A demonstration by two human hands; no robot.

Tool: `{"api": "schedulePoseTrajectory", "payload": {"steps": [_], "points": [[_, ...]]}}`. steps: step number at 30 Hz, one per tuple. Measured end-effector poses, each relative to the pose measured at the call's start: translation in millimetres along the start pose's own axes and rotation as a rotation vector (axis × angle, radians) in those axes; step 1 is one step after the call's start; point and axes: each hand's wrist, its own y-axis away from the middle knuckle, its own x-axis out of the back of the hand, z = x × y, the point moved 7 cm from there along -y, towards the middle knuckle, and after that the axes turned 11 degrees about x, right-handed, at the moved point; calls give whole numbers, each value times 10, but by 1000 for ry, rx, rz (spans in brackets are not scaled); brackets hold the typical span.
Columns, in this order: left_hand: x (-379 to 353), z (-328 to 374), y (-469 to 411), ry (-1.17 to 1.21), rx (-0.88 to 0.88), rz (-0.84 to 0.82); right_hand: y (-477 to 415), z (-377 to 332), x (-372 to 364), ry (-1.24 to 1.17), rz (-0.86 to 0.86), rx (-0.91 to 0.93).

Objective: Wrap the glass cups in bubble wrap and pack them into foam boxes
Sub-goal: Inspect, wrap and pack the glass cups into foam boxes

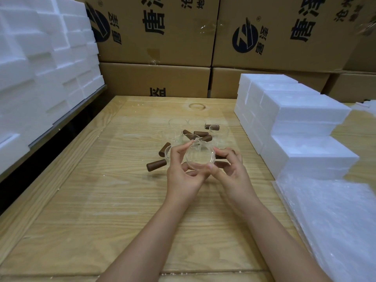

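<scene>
Well, far on the left a big pile of white foam blocks point(40, 58) stands beside the tabletop point(81, 210). Next, near the middle of the wood, a bunch of glass cups point(178, 127) sit close together, some touching. Their brown handles point(156, 164) poke out every which way. None of them has any wrap on it, so I think the job is only starting.

Just in front of that bunch, the left hand point(183, 176) is curled round the left side of one cup point(200, 157), with its fingers on the rim. That cup is up off the wood and tipped so its round mouth faces the camera. The right hand point(230, 171) grips its other side. Its fingers seem to close round the cup's own brown handle, but that part is mostly hidden.

Further right are the stacked foam boxes point(295, 119), closed as far as I can tell. Nearest on the right lies the pile of bubble wrap point(335, 220), well apart from the hands.

What could go wrong? Glass is smooth and this cup is bare, so it could slip if one hand lets go to reach for the wrap. It is very near the other cups, so a drop could crack more than one. A swinging arm could also bump a poking handle and roll a cup. Moving the cup away from the bunch first looks safer.
</scene>
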Motion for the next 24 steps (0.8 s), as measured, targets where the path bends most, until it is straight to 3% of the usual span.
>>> {"api": "schedulePoseTrajectory", "payload": {"steps": [12, 17, 24], "points": [[-121, -56, 51, -156, 13, -56, -6, 79, 123, 167, 428, -50], [-139, -27, 76, -189, -23, -46, -14, 57, 78, 217, 420, -39], [-123, -58, 70, -214, -8, -21, -11, 56, -35, 335, 285, -80]]}}
